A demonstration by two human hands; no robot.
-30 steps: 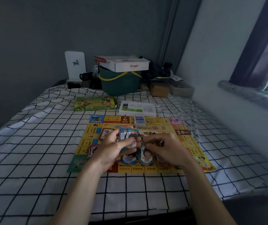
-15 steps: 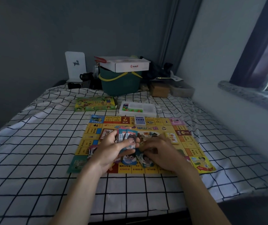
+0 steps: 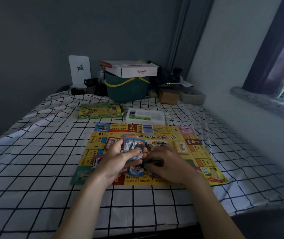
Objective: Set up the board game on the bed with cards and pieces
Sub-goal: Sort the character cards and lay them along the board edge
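Right hand (image 3: 168, 163) lowered, left hand (image 3: 118, 157) gripping fanned cards (image 3: 134, 146)

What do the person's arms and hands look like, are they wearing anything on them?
Both forearms are bare as far as the frame shows, with no sleeves in view. The left hand and right hand wear no gloves. No watch or bracelet shows at either wrist; the light is too dim to rule out rings.

Under the hands, the board (image 3: 196, 152) is mostly yellow with red and blue squares, lying on a white bedsheet (image 3: 34, 161) crossed by a black grid. Beyond the hands stand a green game box (image 3: 100, 111), a white tray (image 3: 146, 116) of multicoloured pieces, and a dark green basket (image 3: 127, 90) with a yellow handle.
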